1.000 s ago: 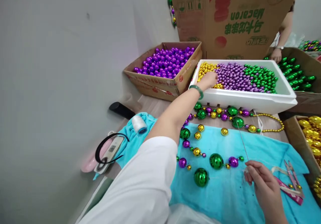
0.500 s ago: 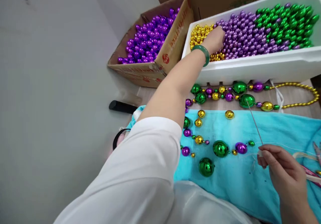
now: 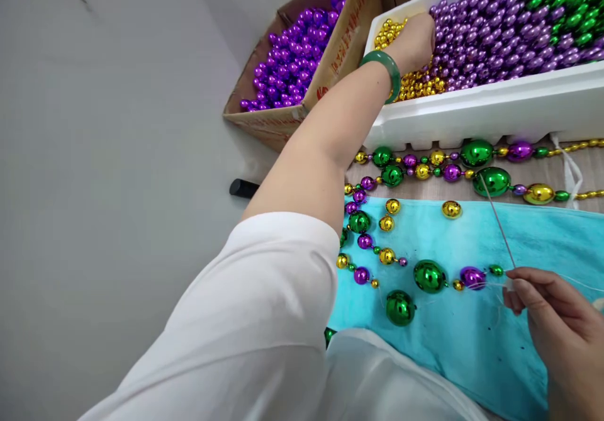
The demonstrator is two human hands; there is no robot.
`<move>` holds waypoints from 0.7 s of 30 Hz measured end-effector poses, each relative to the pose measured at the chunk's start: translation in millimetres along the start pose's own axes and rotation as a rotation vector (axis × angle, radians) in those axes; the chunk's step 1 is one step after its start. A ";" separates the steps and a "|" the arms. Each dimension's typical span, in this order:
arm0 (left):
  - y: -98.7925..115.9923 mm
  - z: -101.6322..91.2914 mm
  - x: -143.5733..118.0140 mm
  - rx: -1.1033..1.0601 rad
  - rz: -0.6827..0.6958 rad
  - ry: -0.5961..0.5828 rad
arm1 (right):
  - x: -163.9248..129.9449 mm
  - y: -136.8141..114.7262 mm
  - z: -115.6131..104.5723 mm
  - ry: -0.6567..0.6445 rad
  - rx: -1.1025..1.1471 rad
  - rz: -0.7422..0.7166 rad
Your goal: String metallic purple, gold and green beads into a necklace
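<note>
Deep in the gold section of a white foam box (image 3: pixel 491 90), my left hand (image 3: pixel 413 42) is curled among small gold beads (image 3: pixel 419 86). Its fingertips are hidden, so what they pinch cannot be made out. My right hand (image 3: pixel 550 311) pinches a long thin needle (image 3: pixel 501 227) between thumb and fingers at the right. The needle points up and left across a strung large green bead. Fine clear thread runs by that hand. On the turquoise cloth (image 3: pixel 472 352), left of it, lie a small green bead (image 3: pixel 496 270), a purple bead (image 3: pixel 472 277) and large green beads (image 3: pixel 430 276).
Purple beads (image 3: pixel 491 37) and green beads (image 3: pixel 573 5) share the foam box. A cardboard box (image 3: pixel 264 119) of shiny purple beads stands left of it. A strung bead necklace (image 3: pixel 452 172) lies along the foam box's front. Loose gold beads (image 3: pixel 452 209) rest on the cloth.
The view has shifted, so the scene sits further right. My left hand remains in the gold beads, slightly more curled. My right hand still holds the needle.
</note>
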State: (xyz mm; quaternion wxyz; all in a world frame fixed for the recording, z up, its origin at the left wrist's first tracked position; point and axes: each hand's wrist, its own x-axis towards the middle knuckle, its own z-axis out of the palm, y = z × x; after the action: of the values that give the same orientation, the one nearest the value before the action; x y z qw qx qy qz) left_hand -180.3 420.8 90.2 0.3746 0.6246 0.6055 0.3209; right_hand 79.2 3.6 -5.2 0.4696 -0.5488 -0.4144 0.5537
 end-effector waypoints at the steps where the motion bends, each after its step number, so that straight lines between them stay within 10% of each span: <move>1: 5.3 -3.2 -7.9 0.025 0.008 0.023 | -1.0 -0.2 0.9 -0.009 -0.002 -0.008; 7: 36.8 -9.0 -129.9 -0.157 0.156 -0.009 | -10.1 -9.9 16.9 -0.081 -0.040 -0.117; 13: 1.2 -1.0 -284.8 -1.033 -0.128 -0.179 | -19.8 -15.1 38.8 -0.089 -0.098 -0.229; 21: -32.4 17.1 -353.8 -1.331 -0.210 -0.060 | -45.4 -10.1 54.8 -0.132 -0.157 -0.230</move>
State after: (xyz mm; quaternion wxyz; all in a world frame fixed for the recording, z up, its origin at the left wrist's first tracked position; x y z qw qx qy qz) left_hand -203.9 66.3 72.3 0.7254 0.2073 0.3254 0.5700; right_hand 23.3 -35.4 17.5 0.4574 -0.4949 -0.5466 0.4971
